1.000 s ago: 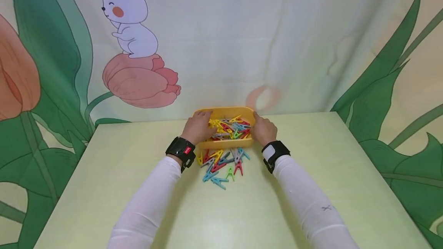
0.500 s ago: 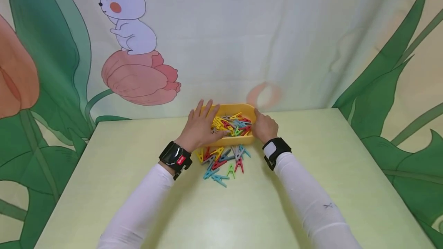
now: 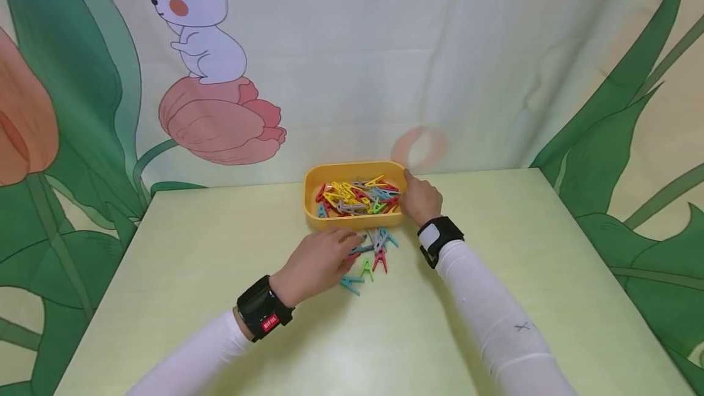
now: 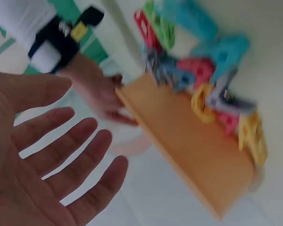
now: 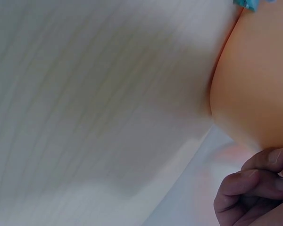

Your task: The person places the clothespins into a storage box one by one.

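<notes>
A yellow plastic basket (image 3: 354, 222) full of mixed clothespins (image 3: 352, 195) stands at the table's back edge. My right hand (image 3: 421, 199) grips its right end, thumb at the rim; in the right wrist view its curled fingers (image 5: 233, 186) show by the basket's corner. Just in front of the basket my left hand (image 3: 319, 264) hovers over a loose heap of clothespins, hiding part of it. The left wrist view shows that hand's fingers (image 4: 92, 160) extended and apart, holding nothing. A green clothespin (image 3: 366, 269), a red clothespin (image 3: 380, 260) and a blue clothespin (image 3: 351, 284) lie beside it.
The pale table (image 3: 495, 249) ends just behind the basket, where a printed curtain (image 3: 352, 66) with a rabbit and plants hangs. Both forearms, in white sleeves with black wrist straps, reach in from the front.
My left hand has let go of the basket's left end and come down toward me over the loose clothespins. The right hand has kept its grip; the view has tilted slightly.
</notes>
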{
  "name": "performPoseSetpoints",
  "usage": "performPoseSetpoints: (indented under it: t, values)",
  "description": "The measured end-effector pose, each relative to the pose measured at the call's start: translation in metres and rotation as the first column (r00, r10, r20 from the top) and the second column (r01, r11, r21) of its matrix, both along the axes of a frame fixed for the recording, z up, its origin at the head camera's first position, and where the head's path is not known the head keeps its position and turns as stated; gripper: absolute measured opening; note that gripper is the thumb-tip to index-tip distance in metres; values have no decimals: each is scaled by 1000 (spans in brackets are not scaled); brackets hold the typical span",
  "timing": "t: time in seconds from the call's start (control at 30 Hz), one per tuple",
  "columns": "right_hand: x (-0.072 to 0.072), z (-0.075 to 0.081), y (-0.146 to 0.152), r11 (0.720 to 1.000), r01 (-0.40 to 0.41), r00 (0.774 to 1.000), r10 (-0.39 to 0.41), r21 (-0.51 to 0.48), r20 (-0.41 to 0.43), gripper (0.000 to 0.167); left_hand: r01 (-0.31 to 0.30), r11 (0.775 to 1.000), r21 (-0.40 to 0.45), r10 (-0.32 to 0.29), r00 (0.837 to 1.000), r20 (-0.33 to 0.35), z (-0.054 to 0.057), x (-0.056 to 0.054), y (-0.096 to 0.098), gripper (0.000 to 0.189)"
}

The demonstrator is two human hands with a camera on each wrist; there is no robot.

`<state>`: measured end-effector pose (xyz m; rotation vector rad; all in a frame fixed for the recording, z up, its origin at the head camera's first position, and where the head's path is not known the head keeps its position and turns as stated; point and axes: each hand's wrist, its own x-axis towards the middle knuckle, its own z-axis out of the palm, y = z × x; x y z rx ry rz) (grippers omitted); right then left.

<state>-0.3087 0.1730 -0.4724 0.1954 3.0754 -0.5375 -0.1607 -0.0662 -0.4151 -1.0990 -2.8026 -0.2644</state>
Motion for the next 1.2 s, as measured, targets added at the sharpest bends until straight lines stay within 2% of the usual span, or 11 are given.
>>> performPoseSetpoints:
  t: [0.13, 0.3, 0.43, 0.57, 0.73, 0.83, 0.9, 0.97, 1.07, 1.2]
  values:
    - [1, 1, 0, 1000, 4, 1000, -4, 8, -5, 69, 83, 992, -90, -77, 995, 71, -23, 13, 5, 41]
    - [2, 1, -1, 1000, 8, 1000, -8, 3, 3, 69, 132, 980, -146, -110, 982, 151, -47, 18, 8, 40]
    - [3, 0, -1, 1000, 9, 1000, -9, 8, -3, 68, 153, 978, -143, -135, 982, 133, -55, 18, 10, 33]
    - [3, 0, -1, 1000, 6, 1000, -6, 8, -17, 67, 168, 976, -137, -152, 981, 121, -57, 18, 12, 24]
    - [4, 2, 0, 1000, -2, 1000, 2, 9, -23, 67, 174, 979, -110, -157, 976, 153, -49, 17, 12, 20]
    - [5, 3, -1, 1000, -2, 1000, 2, 5, -13, 68, 164, 985, -55, -154, 976, 151, -37, 13, 9, 17]
    - [6, 4, -2, 1000, -4, 1000, 4, 1, -7, 68, 131, 991, -8, -129, 982, 139, -25, 5, 5, 16]
    - [6, 5, -2, 1000, -6, 1000, 6, 0, -5, 68, 85, 995, 42, -90, 988, 126, -12, -6, 0, 18]
    - [6, 6, -1, 1000, -9, 1000, 9, 3, -13, 67, 14, 994, 110, -23, 997, 76, 3, -29, -6, 19]
    - [6, 6, -1, 1000, -7, 1000, 7, 9, -17, 67, -67, 982, 177, 66, 998, 10, 10, -66, -8, 16]
